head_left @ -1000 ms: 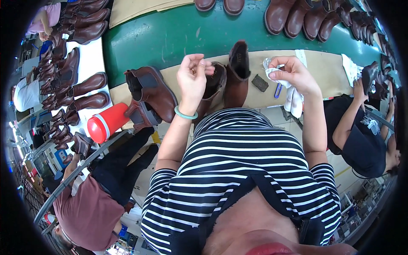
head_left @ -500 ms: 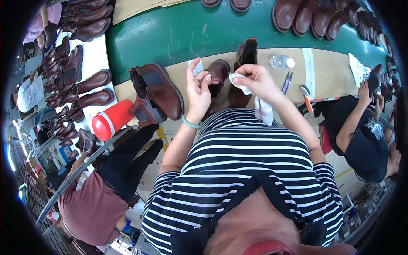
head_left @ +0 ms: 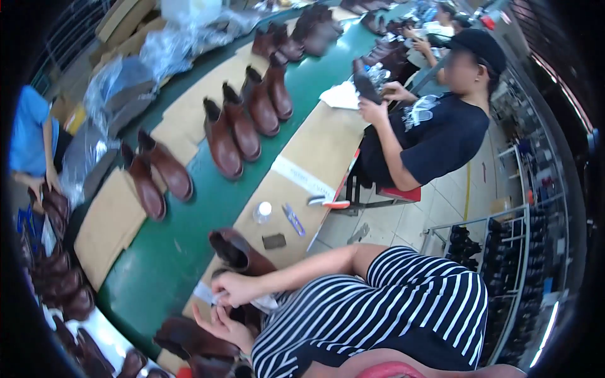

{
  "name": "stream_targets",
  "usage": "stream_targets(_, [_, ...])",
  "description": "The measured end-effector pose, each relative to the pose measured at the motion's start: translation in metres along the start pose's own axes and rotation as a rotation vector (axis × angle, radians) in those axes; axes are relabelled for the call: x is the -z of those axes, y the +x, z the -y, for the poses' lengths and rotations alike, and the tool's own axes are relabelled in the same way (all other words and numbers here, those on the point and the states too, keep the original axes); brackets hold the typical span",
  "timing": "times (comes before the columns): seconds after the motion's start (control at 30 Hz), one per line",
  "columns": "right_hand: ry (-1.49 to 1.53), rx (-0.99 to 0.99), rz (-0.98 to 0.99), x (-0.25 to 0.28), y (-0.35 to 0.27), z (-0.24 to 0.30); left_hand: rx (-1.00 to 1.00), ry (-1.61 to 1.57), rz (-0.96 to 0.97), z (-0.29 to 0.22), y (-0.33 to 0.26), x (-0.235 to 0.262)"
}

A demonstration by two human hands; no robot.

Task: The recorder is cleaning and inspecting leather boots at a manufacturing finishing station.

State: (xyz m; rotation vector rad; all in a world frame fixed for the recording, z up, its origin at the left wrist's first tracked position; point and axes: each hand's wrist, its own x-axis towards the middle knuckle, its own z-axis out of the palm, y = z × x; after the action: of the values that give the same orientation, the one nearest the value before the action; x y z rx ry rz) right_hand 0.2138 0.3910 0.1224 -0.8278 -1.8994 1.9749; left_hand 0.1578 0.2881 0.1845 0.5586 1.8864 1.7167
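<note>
brown boots lined up on the green belt, left hand open palm up near the workbench's front edge, right hand pinching a white cloth, brown boot touching it, small bottle further along the bench, seated co-worker holding a shoe

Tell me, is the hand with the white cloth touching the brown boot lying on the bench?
Cannot tell. In the head view the right hand grips the white cloth just below the brown boot, but blur hides any gap.
</note>
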Motion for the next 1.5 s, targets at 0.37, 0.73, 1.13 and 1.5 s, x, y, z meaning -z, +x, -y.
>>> stream_targets(0.37, [-0.7, -0.143, 0.138, 0.097, -0.048, 0.06, 0.01, 0.066, 0.357, 0.025, 0.073, -0.001])
stream_targets(0.73, [-0.784, 0.007, 0.297, 0.083, -0.041, 0.053, -0.481, 0.853, 0.693, 0.01, 0.076, 0.026])
stream_targets(1.13, [-0.831, -0.164, 0.357, 0.09, -0.019, 0.053, 0.029, 0.496, 1.131, -0.016, 0.165, -0.007])
stream_targets(1.5, [-0.888, -0.049, 0.401, 0.073, -0.007, 0.045, -0.29, 0.945, 0.482, 0.022, 0.411, -0.217])
